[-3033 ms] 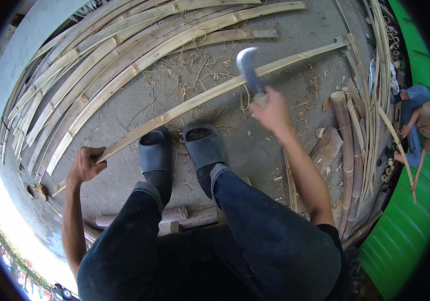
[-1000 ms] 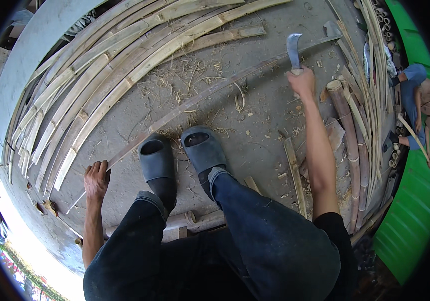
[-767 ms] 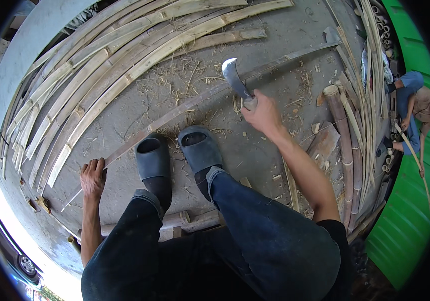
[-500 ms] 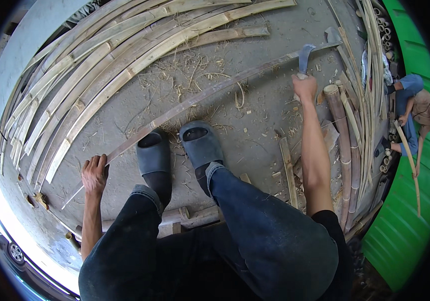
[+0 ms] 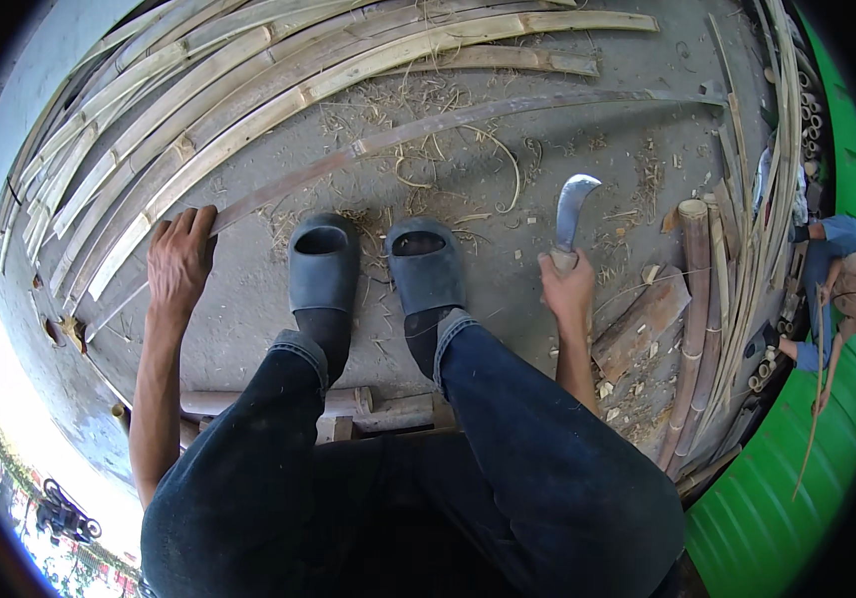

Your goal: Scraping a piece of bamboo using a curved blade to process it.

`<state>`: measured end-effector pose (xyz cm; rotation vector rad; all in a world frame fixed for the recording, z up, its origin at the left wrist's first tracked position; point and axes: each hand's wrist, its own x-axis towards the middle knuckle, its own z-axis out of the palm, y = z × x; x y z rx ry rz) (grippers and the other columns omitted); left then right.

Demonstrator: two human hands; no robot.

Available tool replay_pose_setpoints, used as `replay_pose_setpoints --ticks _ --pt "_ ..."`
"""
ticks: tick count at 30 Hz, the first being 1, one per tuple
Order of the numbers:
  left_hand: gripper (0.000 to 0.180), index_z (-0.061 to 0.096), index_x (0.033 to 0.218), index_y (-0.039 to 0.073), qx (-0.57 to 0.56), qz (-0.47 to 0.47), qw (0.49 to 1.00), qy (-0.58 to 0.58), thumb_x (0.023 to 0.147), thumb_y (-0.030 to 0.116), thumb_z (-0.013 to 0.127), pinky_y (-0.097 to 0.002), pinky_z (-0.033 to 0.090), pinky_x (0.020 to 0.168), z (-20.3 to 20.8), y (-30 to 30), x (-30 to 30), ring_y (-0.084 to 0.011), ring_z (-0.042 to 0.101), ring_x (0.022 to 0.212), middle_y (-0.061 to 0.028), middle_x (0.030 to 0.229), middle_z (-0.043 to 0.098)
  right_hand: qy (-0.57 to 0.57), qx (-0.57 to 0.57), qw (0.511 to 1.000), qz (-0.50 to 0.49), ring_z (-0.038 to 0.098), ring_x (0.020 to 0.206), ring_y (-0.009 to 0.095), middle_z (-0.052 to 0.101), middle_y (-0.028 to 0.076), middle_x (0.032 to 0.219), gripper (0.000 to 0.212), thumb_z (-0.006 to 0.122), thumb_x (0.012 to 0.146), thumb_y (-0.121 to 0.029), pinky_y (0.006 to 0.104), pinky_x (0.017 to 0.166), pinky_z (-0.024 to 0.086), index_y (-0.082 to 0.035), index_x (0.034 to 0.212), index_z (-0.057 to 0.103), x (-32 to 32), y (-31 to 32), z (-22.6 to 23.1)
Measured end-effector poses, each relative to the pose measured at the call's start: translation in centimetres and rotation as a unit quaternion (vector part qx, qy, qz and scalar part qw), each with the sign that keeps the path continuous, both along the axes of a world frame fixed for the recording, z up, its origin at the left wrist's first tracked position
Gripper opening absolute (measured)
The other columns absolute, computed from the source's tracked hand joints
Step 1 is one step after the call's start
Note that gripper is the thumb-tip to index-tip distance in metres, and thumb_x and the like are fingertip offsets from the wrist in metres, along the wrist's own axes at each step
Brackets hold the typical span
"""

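The fingers of the left hand are bent close together over a long bamboo strip, which is gripped near its lower-left end; the thumb's position cannot be told. By the right hand, the handle of a curved knife is enclosed in folded fingers, and the hooked blade is pointed away from the body — well apart from the strip.

From the left hand, the strip is stretched in a bent line past the toes of two grey slip-on shoes, its far end lying at the upper right. Just beside the right forearm, a broad flat piece is seen on the grey floor, which is littered with chips and curly shavings.

Farther out, pale split slats are spread at the upper left, while thick bamboo poles and a bundle of thin splints are laid along the right. Beyond these — by a green ribbed sheet — a slender stick is held by a co-worker.
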<state>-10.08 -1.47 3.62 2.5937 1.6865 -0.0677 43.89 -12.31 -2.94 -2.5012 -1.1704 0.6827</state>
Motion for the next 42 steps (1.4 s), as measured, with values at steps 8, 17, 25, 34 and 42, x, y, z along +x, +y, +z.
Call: replay_pose_setpoints --ticks 8,17,25,34,42 --pt "0.022 0.057 0.121 0.007 -0.171 0.043 0.98 -0.09 0.099 0.009 0.052 -0.0486 0.057 0.078 -1.0 -2.7 7.8 -0.0377 0.07 0.095 -0.0176 0.099 0.066 0.121 0.105 0.986 0.048 0.07 0.093 0.025 0.073 0.016 0.104 0.043 0.082 0.084 -0.014 0.0412 0.082 0.055 -0.002 0.115 0.054 4.3 1.4 4.7" --pt "0.026 0.057 0.122 0.008 -0.216 0.083 0.968 -0.092 0.097 0.006 0.051 -0.0509 0.058 0.081 0.0 -4.9 11.4 -0.0409 0.07 0.098 -0.0209 0.102 0.066 -0.051 0.073 0.959 0.268 0.071 0.087 0.045 0.072 0.02 0.095 0.032 0.079 0.082 -0.015 0.0503 0.077 0.056 -0.006 0.106 0.061 -6.7 5.1 3.5" --pt "0.018 0.053 0.116 0.007 -0.176 0.035 0.981 -0.08 0.098 0.006 0.052 -0.0508 0.06 0.077 2.0 -0.1 13.7 -0.0406 0.072 0.096 -0.0199 0.098 0.065 -0.173 0.12 0.944 0.254 0.069 0.085 0.046 0.07 0.018 0.094 0.032 0.077 0.083 -0.014 0.0543 0.074 0.054 -0.008 0.11 0.061 -5.2 9.5 3.9" --pt "0.014 0.052 0.11 0.004 -0.188 0.034 0.978 -0.079 0.097 0.005 0.054 -0.0502 0.061 0.076 2.2 -2.3 15.0 -0.0415 0.073 0.093 -0.0234 0.099 0.066 -0.094 0.165 0.939 0.288 0.069 0.087 0.049 0.069 0.024 0.095 0.05 0.08 0.081 -0.017 0.0564 0.076 0.053 -0.004 0.12 0.052 -8.9 6.6 5.0" --pt "0.015 0.053 0.113 0.004 -0.247 0.06 0.962 -0.104 0.098 0.006 0.053 -0.0537 0.06 0.076 1.2 -4.1 13.5 -0.0446 0.072 0.093 -0.0251 0.103 0.067 -0.084 0.098 0.982 0.139 0.072 0.091 0.047 0.073 0.025 0.095 0.035 0.077 0.082 -0.016 0.0505 0.079 0.057 -0.002 0.11 0.061 -0.7 9.4 5.6"
